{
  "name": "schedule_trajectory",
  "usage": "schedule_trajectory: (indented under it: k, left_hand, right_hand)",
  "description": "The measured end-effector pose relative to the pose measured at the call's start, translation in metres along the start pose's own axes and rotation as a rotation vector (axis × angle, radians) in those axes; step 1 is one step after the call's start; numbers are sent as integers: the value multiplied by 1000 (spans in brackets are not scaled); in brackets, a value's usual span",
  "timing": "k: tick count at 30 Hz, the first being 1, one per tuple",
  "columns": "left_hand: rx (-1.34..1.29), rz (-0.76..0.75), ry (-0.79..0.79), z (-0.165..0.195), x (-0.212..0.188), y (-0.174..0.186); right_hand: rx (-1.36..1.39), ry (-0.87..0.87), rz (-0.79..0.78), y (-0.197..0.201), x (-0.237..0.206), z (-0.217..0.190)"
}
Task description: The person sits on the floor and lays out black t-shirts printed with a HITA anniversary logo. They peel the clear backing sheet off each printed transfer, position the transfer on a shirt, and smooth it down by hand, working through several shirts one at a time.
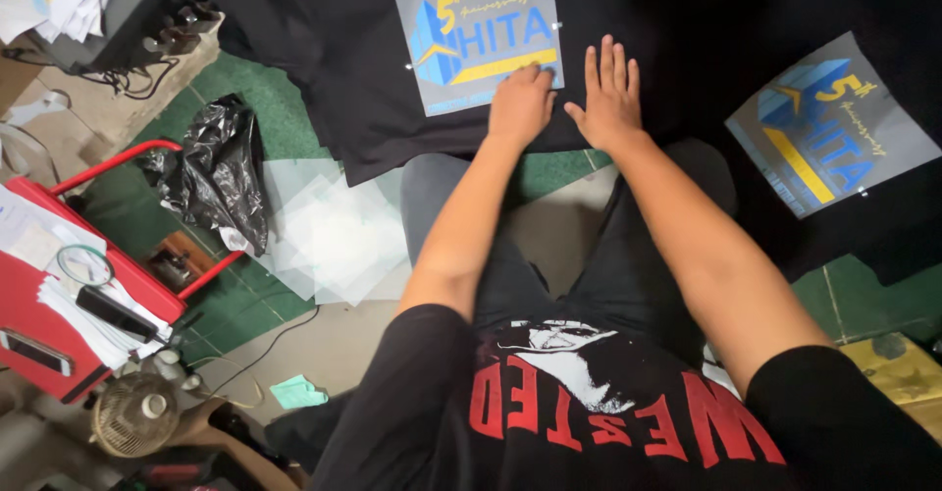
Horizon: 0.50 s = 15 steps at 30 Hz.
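left hand [520, 104]: mine, fingers curled, fingertips pressing the lower right corner of the grey transfer sheet [480, 36]; pressing, not gripping.
right hand [610, 99]: flat, fingers spread and released, palm down on the black shirt [324, 50] just at 3 o'clock of the sheet. Holds nothing.
transfer sheet: lies flat on the shirt at 12 o'clock from me, blue and yellow print up, slightly tilted (small shiny spots at the corners, cannot tell if tape).
second sheet [832, 136]: same kind of print, on black cloth at 2 o'clock, well apart from both hands.
risk: my guess, a sideways push from the left fingertips could skew the sheet or wrinkle the cloth under it; the right palm dragging could do the same.
risk 2: shirt hem hangs near the bench edge at 6 o'clock of the sheet; a tug toward me could slide it off.
edges: green mat [285, 128] shows at 9 o'clock, clear film sheets [334, 231] and a black plastic bag [216, 172] lie there.
room: open black cloth between the two prints; red tray [39, 324] with papers at 8 o'clock, well clear.
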State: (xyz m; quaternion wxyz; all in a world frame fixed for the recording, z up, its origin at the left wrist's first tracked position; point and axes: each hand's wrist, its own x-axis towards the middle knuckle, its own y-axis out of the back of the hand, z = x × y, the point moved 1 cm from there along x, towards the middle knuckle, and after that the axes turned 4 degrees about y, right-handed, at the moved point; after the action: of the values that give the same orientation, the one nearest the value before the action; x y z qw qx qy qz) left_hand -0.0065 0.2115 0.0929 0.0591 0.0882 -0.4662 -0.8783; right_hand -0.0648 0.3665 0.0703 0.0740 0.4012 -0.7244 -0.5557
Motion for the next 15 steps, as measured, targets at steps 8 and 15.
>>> schedule_trajectory:
  k: [8,15]
  left_hand:
    - [75,116,60,8,7,-34]
    - [92,142,19,11,10,-45]
  right_hand:
    - [16,-22,-215,-10,6,22]
    - [32,-55,-280,-22,11,29]
